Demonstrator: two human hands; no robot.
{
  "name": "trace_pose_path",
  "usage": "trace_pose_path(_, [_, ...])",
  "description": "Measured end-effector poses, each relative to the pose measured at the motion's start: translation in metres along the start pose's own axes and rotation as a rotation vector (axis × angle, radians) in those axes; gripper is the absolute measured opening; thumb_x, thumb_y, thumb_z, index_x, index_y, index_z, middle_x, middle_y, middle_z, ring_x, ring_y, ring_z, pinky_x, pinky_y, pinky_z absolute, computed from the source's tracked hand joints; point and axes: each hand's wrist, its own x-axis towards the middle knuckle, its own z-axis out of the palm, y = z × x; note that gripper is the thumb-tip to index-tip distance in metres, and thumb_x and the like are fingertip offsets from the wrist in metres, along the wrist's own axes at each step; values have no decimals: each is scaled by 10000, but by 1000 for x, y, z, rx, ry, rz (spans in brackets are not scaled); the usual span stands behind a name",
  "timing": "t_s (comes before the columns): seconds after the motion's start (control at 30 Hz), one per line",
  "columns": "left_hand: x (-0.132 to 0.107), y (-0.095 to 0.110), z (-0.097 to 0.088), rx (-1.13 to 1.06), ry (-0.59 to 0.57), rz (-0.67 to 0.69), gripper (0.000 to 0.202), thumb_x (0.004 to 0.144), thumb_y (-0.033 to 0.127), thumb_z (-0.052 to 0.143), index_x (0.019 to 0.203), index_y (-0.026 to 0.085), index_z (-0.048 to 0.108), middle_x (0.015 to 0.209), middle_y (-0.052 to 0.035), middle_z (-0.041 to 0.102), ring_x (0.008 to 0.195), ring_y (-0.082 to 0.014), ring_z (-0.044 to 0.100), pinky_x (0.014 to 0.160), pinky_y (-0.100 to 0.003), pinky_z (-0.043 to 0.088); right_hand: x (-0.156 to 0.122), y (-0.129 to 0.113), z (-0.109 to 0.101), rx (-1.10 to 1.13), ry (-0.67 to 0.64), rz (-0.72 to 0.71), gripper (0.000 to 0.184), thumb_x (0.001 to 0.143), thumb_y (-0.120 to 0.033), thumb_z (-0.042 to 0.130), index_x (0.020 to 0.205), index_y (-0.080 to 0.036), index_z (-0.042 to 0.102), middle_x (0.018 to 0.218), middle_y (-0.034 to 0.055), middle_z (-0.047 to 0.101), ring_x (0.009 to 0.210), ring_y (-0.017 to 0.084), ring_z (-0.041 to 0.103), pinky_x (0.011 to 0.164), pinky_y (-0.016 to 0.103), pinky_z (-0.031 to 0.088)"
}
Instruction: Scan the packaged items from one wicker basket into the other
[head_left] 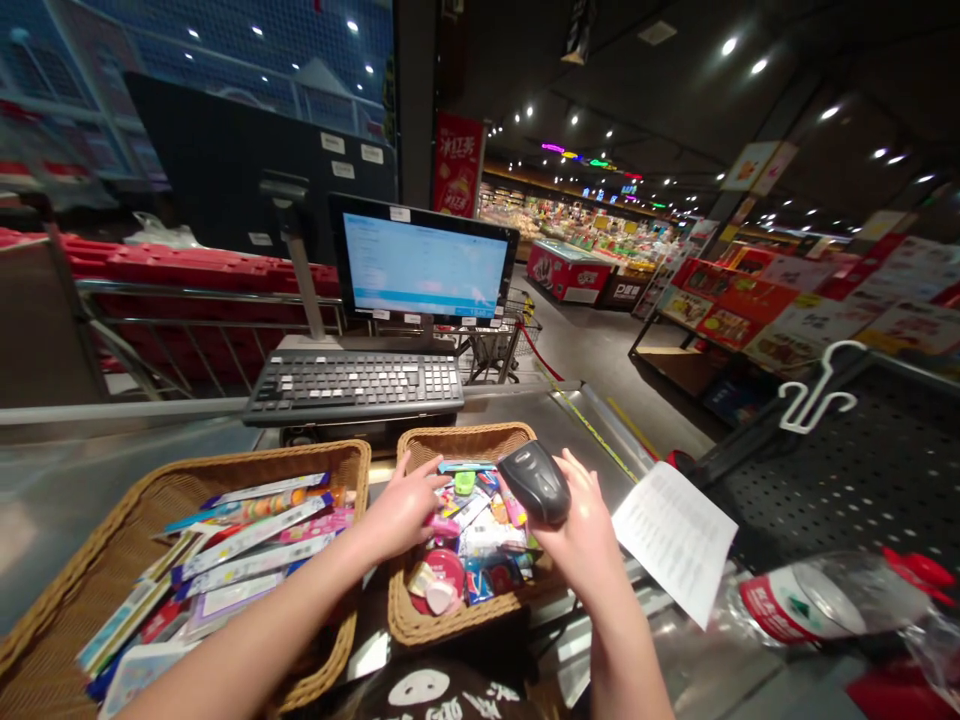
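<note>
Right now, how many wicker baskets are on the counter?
2. The large basket is on the left, full of long flat packets. The small basket stands right of it, before the keyboard; the left hand reaches into it and the right hand holds a scanner over it.

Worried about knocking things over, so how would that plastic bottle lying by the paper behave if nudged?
The plastic bottle lies on its side, so it would probably roll. It looks clear and possibly empty, so likely light and easy to dent.

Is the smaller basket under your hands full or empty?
Full: the small woven wicker basket is heaped with colourful packets; the left hand reaches in, the right hand holds a black handheld scanner over it.
</note>
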Motion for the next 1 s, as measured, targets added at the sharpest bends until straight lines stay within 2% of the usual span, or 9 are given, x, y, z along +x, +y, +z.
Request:
trace_pose_path(0.1, [-4,0,-21,-17,84,62,71,732,173,663,669,200,647,1356,-36,612,1430,-337,329,1150,-680,34,1,-2,0,8,-7,-5,464,686,-153,621,1147,-193,586,1293,130,600,1402,367,378,1145,690,196])
trace_pose_path(0.2, [-7,1,-38,-19,159,115,44,781,196,635,761,218,667,1405,-27,570,1446,-317,302,1164,-659,32,0,-5,1,8,-8,-20,480,706,-169,623,1183,-194,577,1291,128,602,1401,370,379,1139,698,201])
trace_pose_path(0.47, [-12,-8,-65,89,299,223,141,865,240,583,934,259,704,1472,-46,496,1477,-310,225,1166,-651,10,1,-19,-1,-8,34,-95,462,737,-177,606,1197,-204,576,1283,126,600,1384,375,396,1132,707,215])
trace_pose_path(0.6, [-10,-20,-82,170,420,226,153,885,267,580,955,286,715,1497,-36,463,1472,-315,241,1164,-649,11,7,-35,-6,-48,40,-156,517,727,-156,604,1239,-215,565,1314,118,581,1399,377,371,1141,699,211])
trace_pose_path(0.7, [-8,-28,-98,223,504,180,184,890,273,579,998,315,721,1479,-28,487,1458,-310,280,1168,-647,35,11,-52,-8,-53,26,-210,574,721,-136,588,1283,-249,549,1352,96,557,1420,375,335,1144,699,201])
trace_pose_path(0.9, [-9,-40,-134,307,648,155,163,897,306,575,941,317,732,1474,6,492,1446,-286,318,1191,-609,26,16,-83,-6,-53,-12,-298,521,735,-153,597,1248,-239,578,1365,108,547,1432,383,308,1144,705,186])
trace_pose_path(1.0, [-14,-45,-147,356,698,166,170,912,317,558,937,318,726,1486,22,474,1448,-265,318,1198,-595,24,16,-95,-4,-46,28,-351,525,738,-162,608,1256,-233,572,1378,117,539,1430,388,311,1146,704,187])
